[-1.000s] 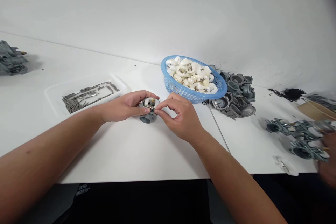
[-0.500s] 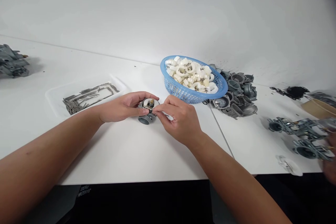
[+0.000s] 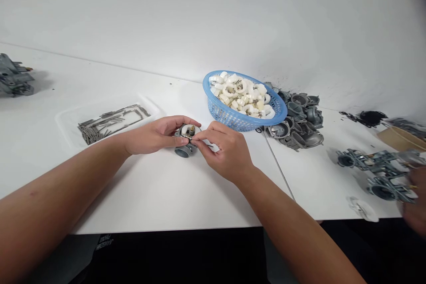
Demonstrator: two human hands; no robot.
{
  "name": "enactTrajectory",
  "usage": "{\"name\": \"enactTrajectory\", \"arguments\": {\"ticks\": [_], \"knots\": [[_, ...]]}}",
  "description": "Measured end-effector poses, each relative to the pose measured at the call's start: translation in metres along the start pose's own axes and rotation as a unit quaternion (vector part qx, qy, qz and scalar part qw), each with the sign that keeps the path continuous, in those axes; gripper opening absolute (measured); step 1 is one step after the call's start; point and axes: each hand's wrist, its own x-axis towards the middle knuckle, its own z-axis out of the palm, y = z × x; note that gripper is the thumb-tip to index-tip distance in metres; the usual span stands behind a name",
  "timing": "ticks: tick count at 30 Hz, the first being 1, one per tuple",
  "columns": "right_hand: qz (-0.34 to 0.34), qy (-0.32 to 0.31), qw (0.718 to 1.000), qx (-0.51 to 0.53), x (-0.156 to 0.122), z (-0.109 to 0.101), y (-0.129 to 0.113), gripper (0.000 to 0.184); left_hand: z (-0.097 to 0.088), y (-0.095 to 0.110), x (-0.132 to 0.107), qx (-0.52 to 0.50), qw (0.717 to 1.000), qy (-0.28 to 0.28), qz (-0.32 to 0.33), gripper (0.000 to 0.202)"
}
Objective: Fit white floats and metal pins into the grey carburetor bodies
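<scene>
Apparently, a carburetor body (image 3: pixel 185 147) sits within the left hand (image 3: pixel 155 135).

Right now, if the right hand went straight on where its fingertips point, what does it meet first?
The carburetor body held in the left hand. The fingertips of the right hand already look to be at its top, though depth is hard to judge here.

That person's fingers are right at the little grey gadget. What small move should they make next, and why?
Probably the right hand should gently press the thin metal pin further into the grey metal carburetor body. The pin is pinched at the body's top, with its far end sticking out past the fingers, and the left hand is cupping the body steady.
</scene>
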Motion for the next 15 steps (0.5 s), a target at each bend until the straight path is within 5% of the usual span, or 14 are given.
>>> {"name": "enactTrajectory", "arguments": {"ticks": [4,9,15], "knots": [[0.056,-0.028,0.996,0.059,0.0029,-0.0051,-0.0002,0.008,-0.0011,-0.0012,0.0,0.001,1.0,-0.018,0.021,0.046],[0.073,-0.099,0.988,0.093,0.0026,-0.0087,0.0018,0.067,-0.0039,-0.0044,-0.0019,0.03,0.999,0.001,0.029,0.047],[0.22,-0.188,0.944,0.159,0.0002,-0.0072,-0.0018,0.104,-0.0029,-0.0016,-0.0012,0.038,0.999,0.007,0.0,0.051]]}}
